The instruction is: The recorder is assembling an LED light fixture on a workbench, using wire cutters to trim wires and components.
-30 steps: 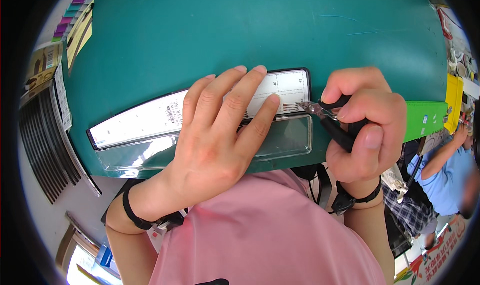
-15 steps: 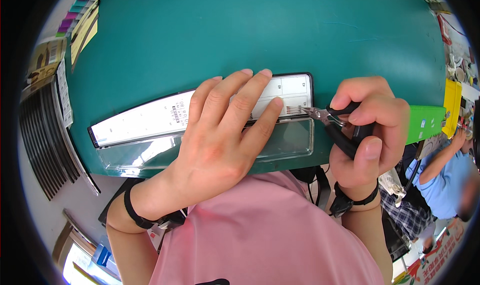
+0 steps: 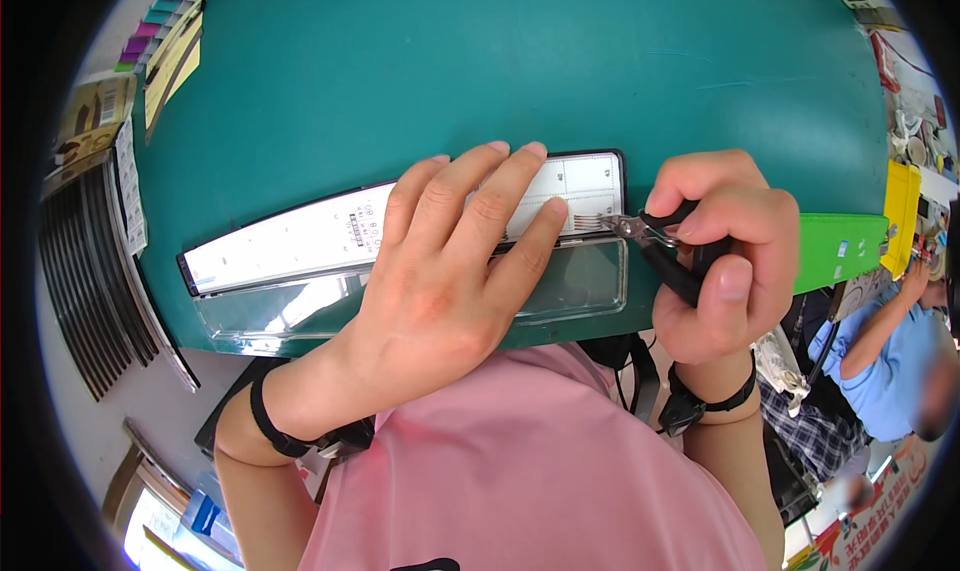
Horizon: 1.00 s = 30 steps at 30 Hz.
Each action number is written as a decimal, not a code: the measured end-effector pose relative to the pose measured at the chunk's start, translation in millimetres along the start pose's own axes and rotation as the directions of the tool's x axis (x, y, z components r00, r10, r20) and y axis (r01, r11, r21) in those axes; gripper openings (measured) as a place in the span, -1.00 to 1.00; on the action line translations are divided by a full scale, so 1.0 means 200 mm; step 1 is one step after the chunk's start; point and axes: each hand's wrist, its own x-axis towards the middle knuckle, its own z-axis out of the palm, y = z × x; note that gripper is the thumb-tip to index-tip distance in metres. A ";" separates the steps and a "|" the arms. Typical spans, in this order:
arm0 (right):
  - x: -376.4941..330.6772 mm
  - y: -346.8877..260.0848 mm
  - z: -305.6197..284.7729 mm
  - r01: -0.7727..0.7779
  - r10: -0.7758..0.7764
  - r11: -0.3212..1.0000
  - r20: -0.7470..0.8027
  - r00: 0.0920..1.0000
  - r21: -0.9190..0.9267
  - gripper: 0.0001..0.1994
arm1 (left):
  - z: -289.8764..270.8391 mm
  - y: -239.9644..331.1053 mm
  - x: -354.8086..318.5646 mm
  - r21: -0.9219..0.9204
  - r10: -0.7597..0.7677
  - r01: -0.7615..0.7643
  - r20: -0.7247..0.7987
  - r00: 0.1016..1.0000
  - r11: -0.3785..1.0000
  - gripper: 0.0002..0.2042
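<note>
A long narrow case [image 3: 270, 236] with a white printed face and a dark rim lies across the bench, its clear plastic lid [image 3: 575, 281] folded open on my side. My left hand [image 3: 435, 246] rests palm down on the case, fingers stretched out over the white face. Black-handled pliers [image 3: 668, 256] are gripped in my right hand [image 3: 725, 251], just beyond the case's right end. Their metal jaws touch or nearly touch a small cluster of thin metal pins [image 3: 592, 222] on the white face; whether the jaws pinch them I cannot tell.
Under everything spreads a green bench top [image 3: 500, 61]. A bright green strip [image 3: 840, 251] and a yellow bin [image 3: 902, 221] are at the right edge. Dark slatted strips [image 3: 95, 281] stand on the left. A person in a blue shirt [image 3: 880, 371] sits at far right.
My right hand has shifted slightly left with the pliers, and the handles have turned a little. My left hand and the case have barely moved.
</note>
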 end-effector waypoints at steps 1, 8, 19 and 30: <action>0.00 0.00 0.00 0.008 -0.008 1.000 0.000 1.000 0.000 -0.68 | -0.01 0.00 0.00 -0.025 -0.008 0.008 0.009 1.000 1.000 -0.49; 0.15 -0.24 -0.12 -0.576 0.559 0.645 -0.203 0.804 -0.502 -0.58 | -0.27 -0.04 0.01 -0.113 -0.028 0.025 -0.022 0.999 0.993 -0.51; 0.10 -0.61 0.07 -0.275 0.336 0.685 -0.043 0.941 -0.674 -0.59 | -0.78 0.04 -0.32 -0.256 -0.097 -0.076 -0.600 0.794 0.964 -0.61; -0.10 -0.94 0.33 -0.039 0.084 0.992 0.405 0.911 -0.117 -0.81 | -0.92 0.14 -0.66 -0.124 -0.167 0.115 -0.629 0.759 0.986 -0.70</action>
